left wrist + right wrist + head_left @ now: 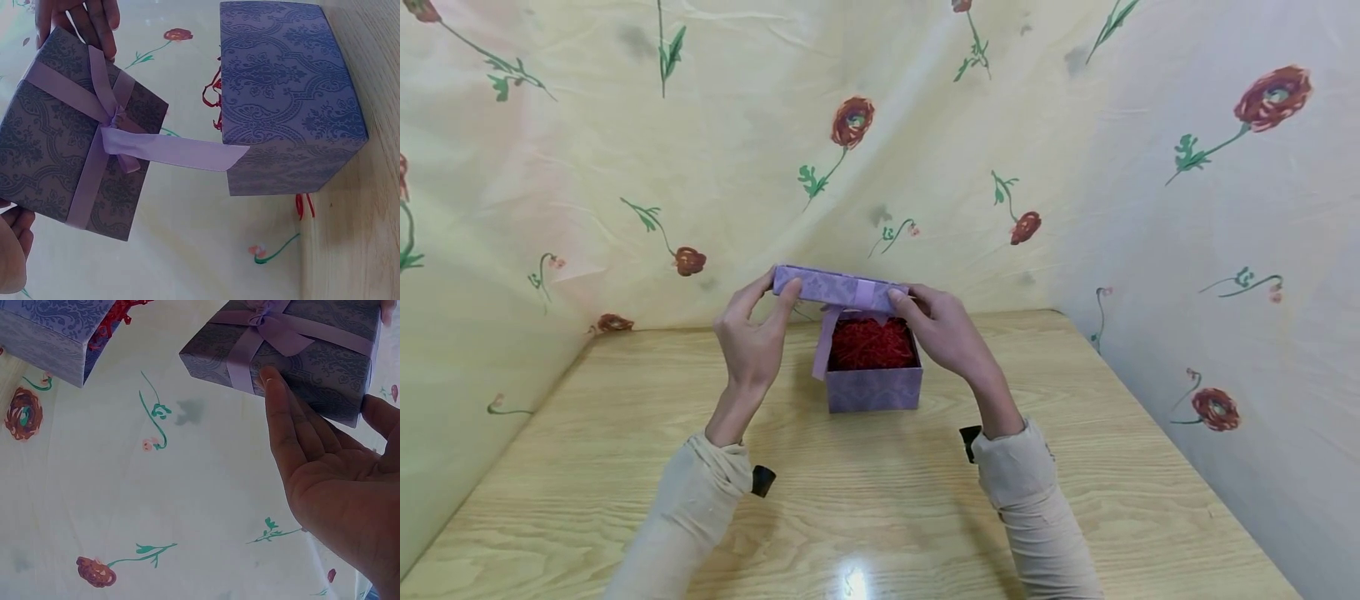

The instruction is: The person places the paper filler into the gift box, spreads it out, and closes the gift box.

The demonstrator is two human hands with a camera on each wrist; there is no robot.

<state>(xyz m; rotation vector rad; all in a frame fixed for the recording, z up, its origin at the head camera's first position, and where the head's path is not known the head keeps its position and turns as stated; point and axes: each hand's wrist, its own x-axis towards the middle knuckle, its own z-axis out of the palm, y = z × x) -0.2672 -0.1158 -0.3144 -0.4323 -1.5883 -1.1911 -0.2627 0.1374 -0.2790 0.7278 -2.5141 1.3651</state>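
Note:
A purple patterned box lid (827, 286) is held up above and behind its box, tilted with its right end lower. My left hand (751, 342) grips the left end, thumb on the near side. At the right end, my right hand (946, 333) pinches it with the thumb in front and the fingers behind. Lilac ribbon crosses the lid's top and ties into a bow (114, 125), well seen in the left wrist view; one long ribbon tail (181, 152) hangs loose. Below, the matching purple box (874, 392) stands uncovered on the table, filled with red shredded paper (872, 343).
The box rests toward the back of a light wooden table (865, 492). Cloth with a flower print (737, 167) hangs behind the table and along both sides. Black pieces (763, 481) show at both cuffs. A few red paper strands (212, 94) stick out past the box rim.

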